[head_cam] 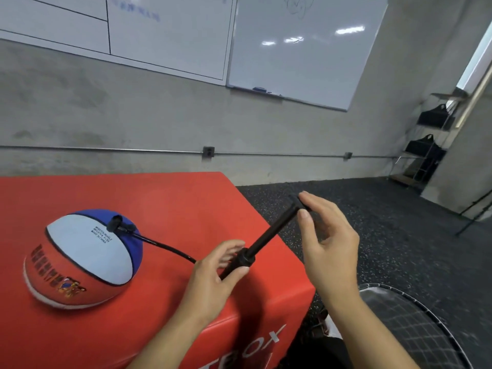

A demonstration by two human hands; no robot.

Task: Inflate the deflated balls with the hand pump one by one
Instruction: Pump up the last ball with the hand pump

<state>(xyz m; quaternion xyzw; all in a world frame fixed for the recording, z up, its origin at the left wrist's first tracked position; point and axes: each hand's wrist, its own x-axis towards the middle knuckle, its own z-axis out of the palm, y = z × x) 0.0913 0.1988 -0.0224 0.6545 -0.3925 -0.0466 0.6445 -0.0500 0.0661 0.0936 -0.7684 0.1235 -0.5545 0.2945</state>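
I am watching the ball (85, 258) sitting on the red box (165, 203), well in from the box's right edge, sagging flat at its base and plainly underfilled. A black hose (170, 249) is running from the needle fitting on top of the ball, across the box, to the hand pump (255, 249), which is hanging over the box's right edge with its rod drawn out.

My left hand (213, 275) is wrapping the pump barrel just below the collar, thumb and fingers curled round it. My right hand (327, 235) is pinching the crossbar handle (298, 202) at the far end of the rod, out past the box's edge, between thumb and fingertips, with the other fingers loosely curled.

I am judging the pump light and stiff, its smooth plastic a little slippery, so the barrel wants a full wrap rather than a pinch. The ball looks soft and slack and will probably roll or dent if the hose tugs. The needle seems the fragile part; I am keeping the strokes in line with the rod, so nothing levers sideways against the valve.
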